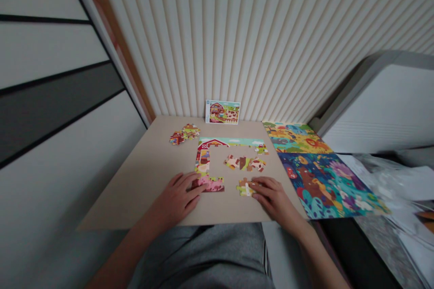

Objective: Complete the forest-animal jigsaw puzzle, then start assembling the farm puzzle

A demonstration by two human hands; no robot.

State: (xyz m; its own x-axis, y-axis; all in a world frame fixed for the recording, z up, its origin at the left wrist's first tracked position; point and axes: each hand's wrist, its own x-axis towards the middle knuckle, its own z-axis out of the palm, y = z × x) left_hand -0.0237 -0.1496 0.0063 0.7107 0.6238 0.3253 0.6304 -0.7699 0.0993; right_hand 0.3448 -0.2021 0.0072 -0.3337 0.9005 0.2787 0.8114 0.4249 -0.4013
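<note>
My left hand [179,196] lies with its fingers spread on the lower left corner of a partly joined farm jigsaw puzzle [213,185], touching the pink pig part. The joined pieces run up the left side and along the top, with a red barn at the upper left. Thumb and fingers of my right hand [273,194] press on a small group of joined puzzle pieces [244,188] with green and white parts, apart from the pig corner. Between the top strip and my hands lies another joined group with a brown-and-white cow [244,162].
Loose puzzle pieces [185,133] lie at the back left of the table [135,180]. A farm picture card [223,112] leans against the pleated curtain [217,45]. Two finished puzzles, an animal scene [294,137] and a dark blue one [325,185], lie along the right.
</note>
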